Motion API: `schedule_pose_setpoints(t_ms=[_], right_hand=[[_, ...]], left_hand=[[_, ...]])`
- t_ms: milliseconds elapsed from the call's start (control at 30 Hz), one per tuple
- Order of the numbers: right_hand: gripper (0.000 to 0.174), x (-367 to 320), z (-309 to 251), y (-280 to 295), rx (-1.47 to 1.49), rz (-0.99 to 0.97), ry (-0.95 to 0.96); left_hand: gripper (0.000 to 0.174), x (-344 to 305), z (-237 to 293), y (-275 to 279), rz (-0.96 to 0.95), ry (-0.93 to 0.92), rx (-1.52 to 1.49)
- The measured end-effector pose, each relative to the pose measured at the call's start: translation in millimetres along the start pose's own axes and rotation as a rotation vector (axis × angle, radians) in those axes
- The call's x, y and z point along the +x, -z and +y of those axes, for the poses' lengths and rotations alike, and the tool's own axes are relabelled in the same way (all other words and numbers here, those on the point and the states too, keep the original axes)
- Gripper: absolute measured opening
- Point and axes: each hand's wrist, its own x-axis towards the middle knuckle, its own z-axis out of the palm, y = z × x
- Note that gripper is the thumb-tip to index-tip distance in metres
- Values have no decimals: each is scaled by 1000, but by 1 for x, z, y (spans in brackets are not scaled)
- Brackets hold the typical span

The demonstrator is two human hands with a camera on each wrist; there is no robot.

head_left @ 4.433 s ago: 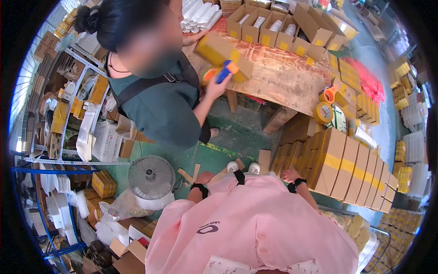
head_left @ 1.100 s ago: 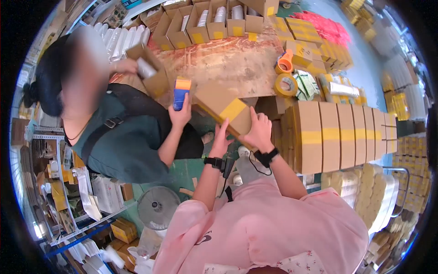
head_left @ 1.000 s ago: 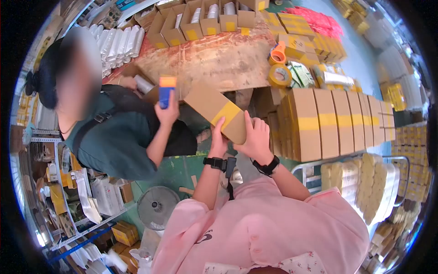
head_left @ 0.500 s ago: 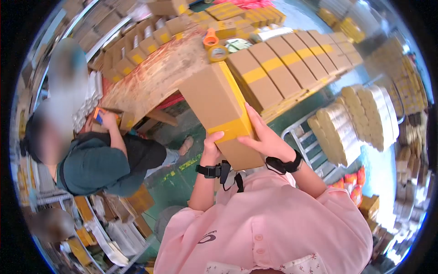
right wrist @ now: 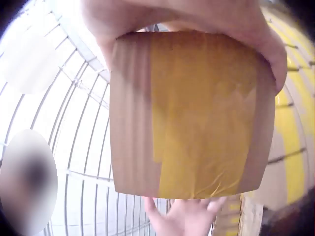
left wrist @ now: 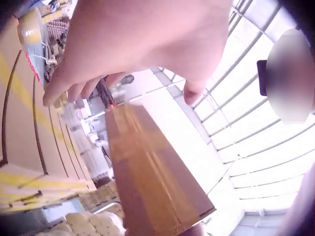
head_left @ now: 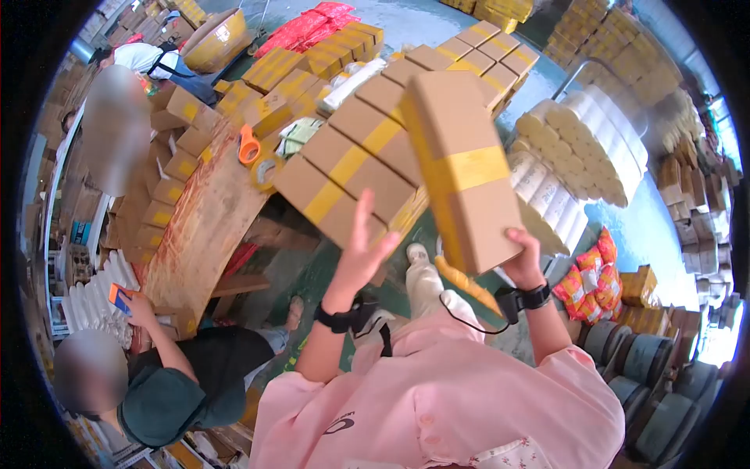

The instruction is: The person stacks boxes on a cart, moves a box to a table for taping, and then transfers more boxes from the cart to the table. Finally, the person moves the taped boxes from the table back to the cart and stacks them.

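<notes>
A long cardboard box (head_left: 469, 129) with yellow tape round it is held up at a tilt in front of me. My right hand (head_left: 525, 258) grips its near end, thumb on top. In the right wrist view that hand (right wrist: 192, 14) spans the box's taped end (right wrist: 206, 118). My left hand (head_left: 358, 262) is off the box, fingers spread, to its left. Seen from the left wrist, this hand (left wrist: 147, 39) holds nothing, and the box (left wrist: 152, 162) stands apart from it. Behind the held box lies a block of similar taped boxes (head_left: 344, 168), overlapped by it in the head view.
A wooden table (head_left: 207, 227) stands left, with a tape roll (head_left: 266, 172) and orange dispenser (head_left: 248, 144) at its edge. Another person (head_left: 168, 399) works beside it. White-wrapped rolls (head_left: 582, 144) stack at right, near orange-red bags (head_left: 590, 281).
My hands were empty at first, then both held the box near the other person. I have since turned right with it, and my left hand has let go. The box now points away over the stacked boxes.
</notes>
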Motion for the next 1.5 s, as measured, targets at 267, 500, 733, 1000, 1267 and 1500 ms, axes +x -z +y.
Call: schedule_pose_setpoints(t_ms=[267,500,733,1000,1267,1500], right_hand=[[47,250,-217,108,-289,18,163],[55,437,-297,147,-546,-47,-139],[52,521,-275,172,-556,-90,-400],[50,540,-281,157,-941,-323,-254],[55,527,-280,136,-1045,-342,-241],[46,479,-251,141,-1151,-135,282]], left_hand=[[68,44,-129,92,664,294,268],[80,68,-133,78,869,495,149],[77,80,-133,74,939,533,193],[77,81,-140,76,927,568,272],[70,82,-138,74,996,568,311],[70,74,-120,78,957,550,156]])
